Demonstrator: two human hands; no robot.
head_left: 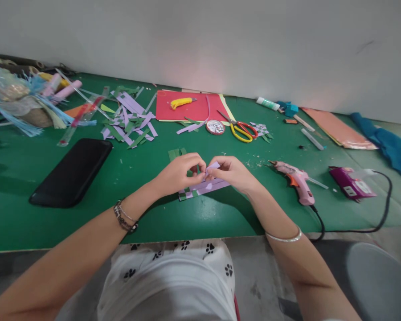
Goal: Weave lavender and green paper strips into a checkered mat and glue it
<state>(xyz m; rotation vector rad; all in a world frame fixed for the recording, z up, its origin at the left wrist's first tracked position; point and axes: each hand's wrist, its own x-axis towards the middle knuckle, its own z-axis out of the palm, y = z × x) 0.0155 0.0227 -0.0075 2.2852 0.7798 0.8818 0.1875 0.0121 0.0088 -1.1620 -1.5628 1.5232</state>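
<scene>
**Lilac paper strip (213, 166) pinched over a checkered paper weave (217, 186)**

The lilac paper strip is held just above the paper weave, which is placed near the middle of the front edge of the green bench (203, 218). By the right hand (232, 174), the strip is pinched between thumb and forefinger. At the left hand (183, 171), the tips of thumb and forefinger are brought together beside the strip; whether paper is gripped there cannot be told. Green strips (177, 154) are seen just beyond that hand. The step in hand is judged to be the working of 1 strip between 2 hands. For the next move, a light, steady hold seems called for, so that the paper is not creased. Toward the bench's back edge, a pile of cut strips (133, 116) and scissors (242, 132) are laid; toward its right side, a pink glue gun (297, 178).
</scene>
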